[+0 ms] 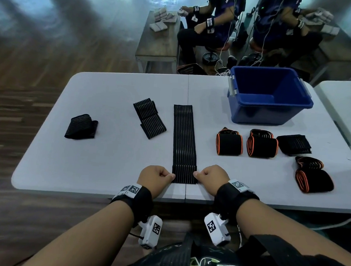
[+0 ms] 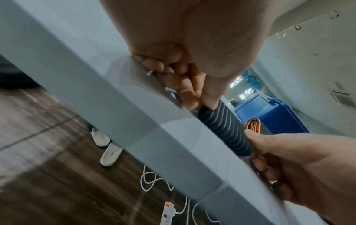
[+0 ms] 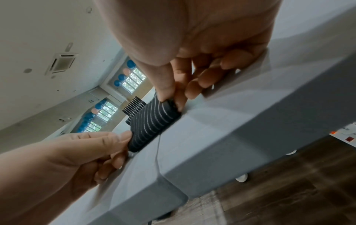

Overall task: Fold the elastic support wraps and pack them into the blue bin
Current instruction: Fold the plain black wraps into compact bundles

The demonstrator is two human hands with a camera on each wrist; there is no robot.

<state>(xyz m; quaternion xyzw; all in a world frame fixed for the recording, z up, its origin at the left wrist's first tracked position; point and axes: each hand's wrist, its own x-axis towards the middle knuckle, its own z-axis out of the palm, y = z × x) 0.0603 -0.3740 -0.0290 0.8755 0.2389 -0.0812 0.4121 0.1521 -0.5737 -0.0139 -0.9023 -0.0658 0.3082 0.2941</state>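
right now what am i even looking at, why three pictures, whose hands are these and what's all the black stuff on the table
There is no machine here: a person works with bare hands and wears cameras. The big picture comes from a camera on the head, looking down at the white table. The other two come from small cameras strapped to each wrist, looking along the hand, so they appear tilted and very close.

The left hand and the right hand each pinch a side of the long striped wrap, which lies flat with its near end turned over. To its left lie a folded black wrap and a loosely folded wrap. To its right lie orange-edged wraps and a black bundle, in front of the blue bin.
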